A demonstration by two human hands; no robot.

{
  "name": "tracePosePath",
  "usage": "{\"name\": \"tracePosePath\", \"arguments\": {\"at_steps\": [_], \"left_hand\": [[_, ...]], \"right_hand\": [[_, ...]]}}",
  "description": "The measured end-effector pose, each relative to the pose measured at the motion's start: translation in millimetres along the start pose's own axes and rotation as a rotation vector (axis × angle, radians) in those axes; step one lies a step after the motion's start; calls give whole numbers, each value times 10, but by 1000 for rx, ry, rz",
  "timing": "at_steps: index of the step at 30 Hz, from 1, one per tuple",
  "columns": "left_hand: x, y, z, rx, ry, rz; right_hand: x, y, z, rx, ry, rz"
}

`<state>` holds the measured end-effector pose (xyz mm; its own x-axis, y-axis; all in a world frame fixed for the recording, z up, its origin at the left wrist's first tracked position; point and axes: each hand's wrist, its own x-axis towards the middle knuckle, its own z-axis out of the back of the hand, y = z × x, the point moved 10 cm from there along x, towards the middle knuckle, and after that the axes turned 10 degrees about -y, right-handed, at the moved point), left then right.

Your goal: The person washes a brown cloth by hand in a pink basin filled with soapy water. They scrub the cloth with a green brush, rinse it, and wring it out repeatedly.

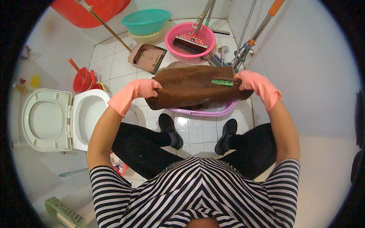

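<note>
Both my hands wear pink rubber gloves and stretch a brown mat [186,85] out between them. My left hand [143,89] is closed on the mat's left end. At the other end, my right hand [251,83] grips the mat together with a scrub brush [222,82], whose green bristles point toward me across the mat's surface. Just beneath hangs a purple basin [209,113], mostly hidden by the mat; its near rim shows, with something wet inside. My fingertips behind the mat cannot be seen.
Beyond the mat stand a dustpan [148,57], a pink basin [178,28] with a broom [192,41] in it, and a teal basin [146,22]. Mop handles [262,26] lean at the right wall. To the left are a toilet [91,110] and a small red bucket [81,81].
</note>
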<state>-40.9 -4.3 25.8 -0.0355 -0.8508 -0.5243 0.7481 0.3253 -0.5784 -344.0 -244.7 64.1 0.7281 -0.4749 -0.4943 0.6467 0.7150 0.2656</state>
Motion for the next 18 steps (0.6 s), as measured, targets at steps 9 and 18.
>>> {"name": "tracePosePath", "arguments": {"at_steps": [9,18], "left_hand": [[443,848,1205,-31,-1153,401],[570,1859,-449,-575,-776,609]], "right_hand": [[580,-456,609,241,-891,-319],[911,557,-995,741,-729,-235]]}}
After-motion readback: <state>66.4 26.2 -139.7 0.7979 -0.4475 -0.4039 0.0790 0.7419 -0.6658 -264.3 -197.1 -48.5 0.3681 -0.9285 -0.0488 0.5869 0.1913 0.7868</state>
